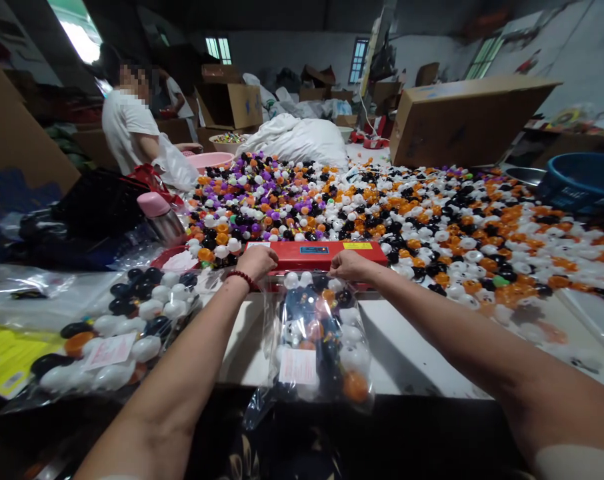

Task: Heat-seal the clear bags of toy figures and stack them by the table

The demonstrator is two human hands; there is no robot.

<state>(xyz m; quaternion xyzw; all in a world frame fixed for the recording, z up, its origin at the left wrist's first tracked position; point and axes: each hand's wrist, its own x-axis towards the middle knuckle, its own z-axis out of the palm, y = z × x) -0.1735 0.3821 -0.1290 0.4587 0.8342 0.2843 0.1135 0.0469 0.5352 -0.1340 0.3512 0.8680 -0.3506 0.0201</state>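
A clear plastic bag [327, 327] full of white, black and orange balls hangs at the table's front edge, a printed label lying inside its front. My left hand [257, 261], with a red bead bracelet at the wrist, pinches the bag's top at its left. At the right end of the same top edge, my right hand [351, 264] closes on the plastic. Both hands rest against a long red heat sealer [292, 253], which carries a blue panel and a yellow sticker. The bag's mouth lies along the sealer's front; how far it reaches in is hidden.
Loose coloured balls [432, 227] heap across the table behind. Another filled bag [117, 333] lies at left, near a pink-capped flask [161, 217]. A blue tub [585, 183] and cardboard box [462, 123] stand right. A person [129, 130] works at back left.
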